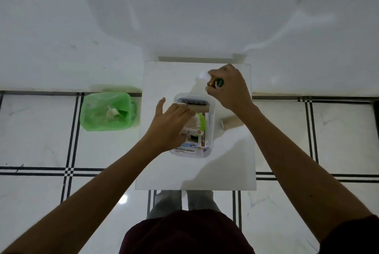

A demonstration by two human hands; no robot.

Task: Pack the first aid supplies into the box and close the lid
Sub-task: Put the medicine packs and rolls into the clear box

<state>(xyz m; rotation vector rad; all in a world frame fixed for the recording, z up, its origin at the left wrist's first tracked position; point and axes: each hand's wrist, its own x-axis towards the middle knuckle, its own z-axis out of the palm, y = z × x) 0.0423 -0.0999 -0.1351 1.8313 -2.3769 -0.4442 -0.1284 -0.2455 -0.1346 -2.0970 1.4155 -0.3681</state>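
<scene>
A clear plastic box [211, 122] stands on the small white table [225, 171]. It holds an antiseptic bandage packet [184, 150], a narrow carton [203, 141], a green-edged pack [200, 120] and a tan bandage roll [198, 107]. My left hand [170, 124] is inside the box, fingers closed on the pale green-edged pack. My right hand [227, 87] is above the table's far right part, gripping a small brown bottle [218, 83] with a green label and white cap. Another tan bandage roll [231, 123] lies on the table right of the box.
A green plastic bin [106, 112] with crumpled waste stands on the tiled floor left of the table. A white wall rises right behind the table. My legs show below the table's near edge.
</scene>
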